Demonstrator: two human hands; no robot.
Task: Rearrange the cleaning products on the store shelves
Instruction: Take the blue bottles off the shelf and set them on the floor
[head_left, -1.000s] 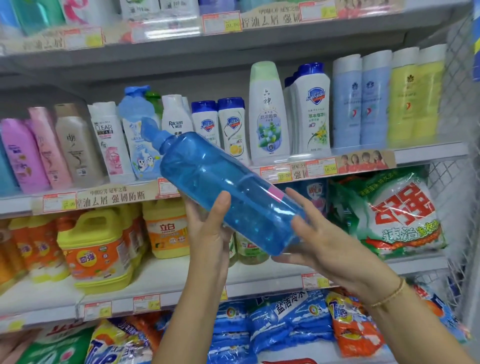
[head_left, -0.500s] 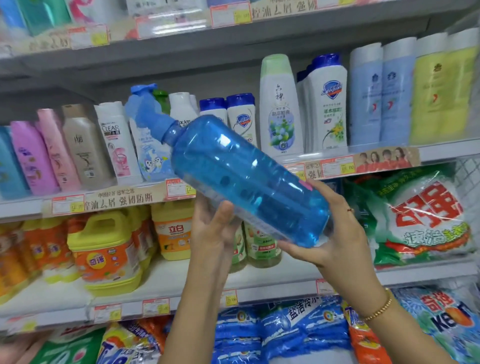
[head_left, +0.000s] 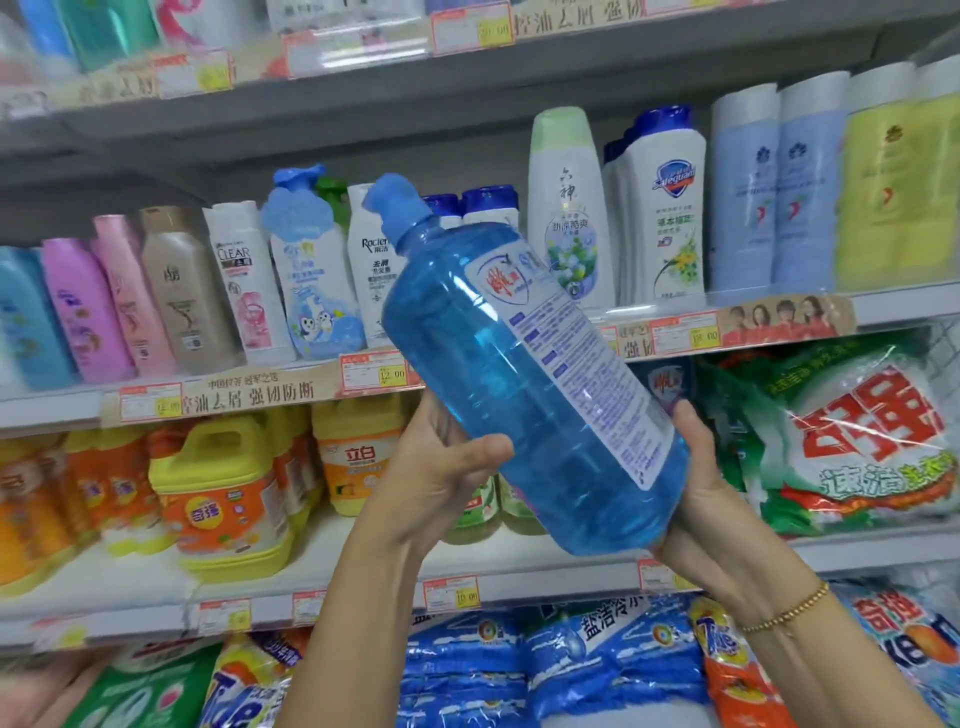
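2 hands, left hand and right hand, grip 1 blue bottle.

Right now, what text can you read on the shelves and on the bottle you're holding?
"CLEAR": white shampoo bottle
"六神": green-capped bottle
"立白": yellow detergent bottle
"12.00": price tag
"Tide": orange bag
Label on the blue bottle: print too small to read.

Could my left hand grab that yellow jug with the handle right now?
Probably not yet: the left hand is gripping the blue bottle along with the right hand. Nothing stands in front of the yellow jug, so the way looks free once it lets go.
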